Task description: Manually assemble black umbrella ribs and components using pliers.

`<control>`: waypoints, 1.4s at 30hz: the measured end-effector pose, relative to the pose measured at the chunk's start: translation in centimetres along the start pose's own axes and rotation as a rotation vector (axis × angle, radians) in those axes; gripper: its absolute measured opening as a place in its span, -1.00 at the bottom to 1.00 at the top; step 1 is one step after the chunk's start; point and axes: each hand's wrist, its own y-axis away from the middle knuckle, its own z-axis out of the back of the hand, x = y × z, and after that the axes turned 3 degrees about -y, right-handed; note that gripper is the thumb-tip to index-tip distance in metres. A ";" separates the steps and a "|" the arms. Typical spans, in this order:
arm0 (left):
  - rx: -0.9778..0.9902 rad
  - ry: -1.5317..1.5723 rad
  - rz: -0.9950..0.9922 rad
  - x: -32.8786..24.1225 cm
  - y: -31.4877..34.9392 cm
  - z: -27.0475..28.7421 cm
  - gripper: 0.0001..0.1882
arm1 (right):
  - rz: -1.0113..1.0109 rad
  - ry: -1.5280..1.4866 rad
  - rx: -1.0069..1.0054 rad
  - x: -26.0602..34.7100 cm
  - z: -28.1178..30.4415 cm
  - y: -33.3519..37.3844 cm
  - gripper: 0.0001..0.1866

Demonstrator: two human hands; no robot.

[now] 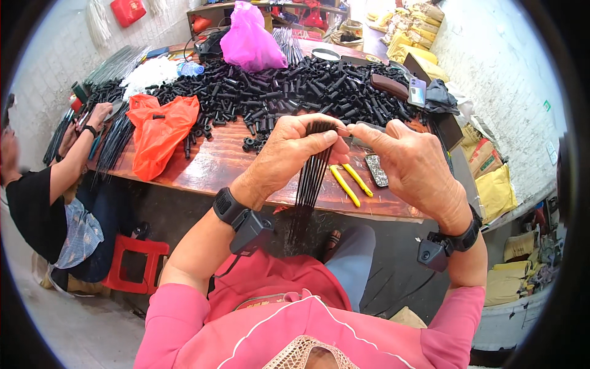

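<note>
My left hand (292, 150) is closed around a fanned bundle of thin black rods (311, 181), whose lower ends hang past the table's front edge. The rod tips gather beneath its thumb and fingers. Close by on the right, my right hand (412, 163) is closed, its forefinger pointing at the tips. A fine wire-like line (345, 130) runs between the two hands; what the right fingers grip is mostly hidden. Yellow-handled pliers (351, 182) lie on the wooden table (236, 163) below the hands, beside a small dark speckled block (377, 170).
A heap of black tubular plastic parts (270, 92) spreads across the table. Around it are a pink bag (252, 40), an orange bag (163, 132), a brown case (389, 87) and a phone (416, 92). A co-worker's hands (92, 120) work at far left, near a red stool (132, 264).
</note>
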 end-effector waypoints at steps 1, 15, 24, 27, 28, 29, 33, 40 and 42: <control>0.002 0.000 -0.002 0.0 0.0 0.0 -0.82 | 0.004 0.030 0.004 0.1 0.0 0.0 -0.50; 0.031 -0.009 -0.041 0.0 -0.2 0.5 -0.81 | 0.027 0.003 0.018 -0.7 0.0 -0.5 -0.49; 0.050 -0.063 -0.021 0.2 -0.3 0.6 -0.76 | 0.023 -0.060 0.006 -1.1 -0.2 -0.4 -0.49; 0.042 -0.041 -0.006 0.1 -0.2 0.6 -0.76 | 0.018 -0.057 -0.002 -0.8 -0.1 -0.5 -0.55; 0.040 -0.023 -0.005 0.1 -0.3 0.6 -0.76 | 0.017 -0.068 -0.021 -0.8 0.0 -0.4 -0.56; 0.039 -0.004 -0.004 0.1 -0.3 0.5 -0.76 | 0.017 -0.066 -0.023 -0.8 -0.1 -0.4 -0.56; 0.025 -0.027 -0.022 0.1 -0.3 0.2 -0.81 | 0.018 -0.094 -0.035 -0.8 -0.2 -0.2 -0.55; 0.020 -0.007 -0.012 0.1 -0.4 0.3 -0.81 | 0.041 -0.040 -0.036 -0.9 -0.1 -0.3 -0.49; 0.048 -0.050 -0.043 0.4 -0.5 0.5 -0.80 | 0.057 -0.015 -0.048 -1.1 -0.4 -0.4 -0.52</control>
